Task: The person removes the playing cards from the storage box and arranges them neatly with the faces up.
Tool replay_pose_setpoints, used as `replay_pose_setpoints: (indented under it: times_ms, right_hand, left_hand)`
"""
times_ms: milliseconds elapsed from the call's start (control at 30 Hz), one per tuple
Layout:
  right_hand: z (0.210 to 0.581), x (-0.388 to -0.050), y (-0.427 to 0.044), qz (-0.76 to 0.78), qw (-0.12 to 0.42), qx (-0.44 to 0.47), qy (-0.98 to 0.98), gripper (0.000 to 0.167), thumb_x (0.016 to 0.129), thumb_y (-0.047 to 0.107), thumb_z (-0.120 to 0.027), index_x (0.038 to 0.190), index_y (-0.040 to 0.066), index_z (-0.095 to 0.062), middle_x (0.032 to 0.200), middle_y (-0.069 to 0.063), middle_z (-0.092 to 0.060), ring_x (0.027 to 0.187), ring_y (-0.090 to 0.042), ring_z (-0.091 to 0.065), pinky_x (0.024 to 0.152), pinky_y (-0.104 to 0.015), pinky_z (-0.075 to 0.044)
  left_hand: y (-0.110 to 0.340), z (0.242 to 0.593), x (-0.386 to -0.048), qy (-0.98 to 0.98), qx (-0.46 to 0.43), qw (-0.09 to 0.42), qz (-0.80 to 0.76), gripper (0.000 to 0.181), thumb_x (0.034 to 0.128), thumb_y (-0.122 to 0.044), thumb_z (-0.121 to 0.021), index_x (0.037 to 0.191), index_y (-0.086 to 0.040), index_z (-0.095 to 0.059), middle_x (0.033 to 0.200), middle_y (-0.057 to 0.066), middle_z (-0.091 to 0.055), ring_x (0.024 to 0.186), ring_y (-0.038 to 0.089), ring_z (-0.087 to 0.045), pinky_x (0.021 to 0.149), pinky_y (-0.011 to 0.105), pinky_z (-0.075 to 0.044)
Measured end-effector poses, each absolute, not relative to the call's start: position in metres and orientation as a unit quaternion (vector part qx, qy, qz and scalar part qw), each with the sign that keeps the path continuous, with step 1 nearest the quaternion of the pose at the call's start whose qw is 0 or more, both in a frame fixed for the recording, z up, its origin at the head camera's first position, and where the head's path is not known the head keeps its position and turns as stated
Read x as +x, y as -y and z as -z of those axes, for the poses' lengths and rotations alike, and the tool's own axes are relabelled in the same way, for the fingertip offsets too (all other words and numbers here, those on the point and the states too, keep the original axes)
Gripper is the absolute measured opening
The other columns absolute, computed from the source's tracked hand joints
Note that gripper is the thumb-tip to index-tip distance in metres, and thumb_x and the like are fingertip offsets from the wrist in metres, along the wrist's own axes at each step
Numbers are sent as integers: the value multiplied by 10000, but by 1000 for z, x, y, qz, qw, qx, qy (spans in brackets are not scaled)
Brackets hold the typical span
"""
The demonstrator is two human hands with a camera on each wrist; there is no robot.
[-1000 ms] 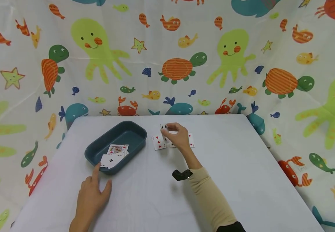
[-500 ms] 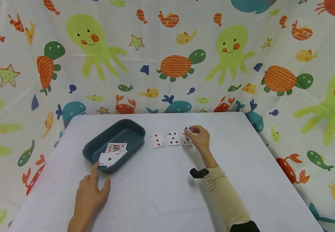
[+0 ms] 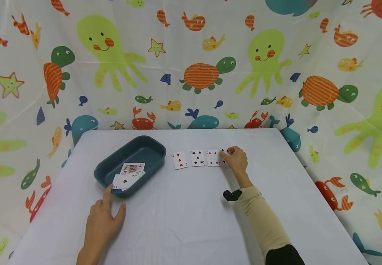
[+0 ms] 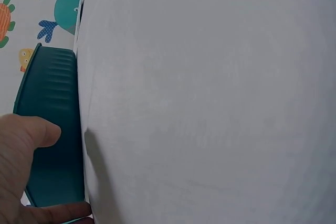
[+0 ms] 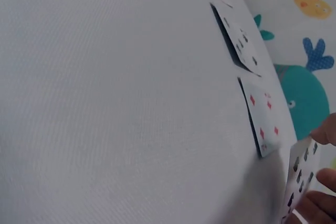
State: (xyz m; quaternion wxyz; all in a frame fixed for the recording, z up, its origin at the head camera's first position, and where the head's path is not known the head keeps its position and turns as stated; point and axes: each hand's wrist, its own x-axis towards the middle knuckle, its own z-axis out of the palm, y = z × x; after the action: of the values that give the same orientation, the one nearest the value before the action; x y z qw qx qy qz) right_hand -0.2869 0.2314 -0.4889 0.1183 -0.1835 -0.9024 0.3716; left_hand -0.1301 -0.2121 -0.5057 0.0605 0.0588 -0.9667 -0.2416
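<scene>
The right hand (image 3: 235, 159) pinches a black-pipped playing card (image 5: 302, 174) between thumb and fingers, its face tilted up off the flat. Whether the card's lower edge meets the tabletop (image 3: 184, 213) cannot be told. Just to the left of this hand lies a diamonds card (image 3: 213, 158), face up; further left along the same row come a black-suited card (image 3: 197, 158) and, farthest from the hand, a hearts card (image 3: 179, 161), turned slightly out of line. Gaps separate these three.

The left hand (image 3: 103, 222) has its index finger stretched forward and its thumb spread apart from it, gripping nothing. That fingertip is at the near rim of a dark teal tray (image 3: 146, 152), which sits ahead of the hand and slants away to the right. Inside, at the end closest to the fingertip, lie loose cards: a club card (image 3: 124, 182) on top and a red-and-yellow court card (image 3: 133, 167) just beyond it.

Behind the right hand, a black device (image 3: 232, 195) sits at the wrist, next to a beige sleeve (image 3: 263, 221). Beyond both hands hangs a white cloth (image 3: 167, 44) printed with sea animals.
</scene>
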Motion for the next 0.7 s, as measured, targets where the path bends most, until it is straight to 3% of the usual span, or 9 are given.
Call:
replay_pose_setpoints:
  times_ms: [400,700]
  right_hand:
    - [494,-291,-237,-273,104,-190,937,398,869,379,-733,1035,25,-660,927,-157,-719,778,-281,-611,712,-442,-482]
    - [498,-290,-237,-248,100,-179,947,372,878,330,-700,1057,7,-656,931,-177,-718,791,-308,-622,755,-469,-490]
  left_hand:
    - [212,503,-131,967,56,56,241,808,943,-323,-662,1603,-115,-245,1097,361,-571,1000,508,-570,759,628,-462]
    - [212,504,-130,968,53,57,241,810,940,-319,-665,1603,-120,-244,1085,359,-573,983,496,-568,750,617,-461]
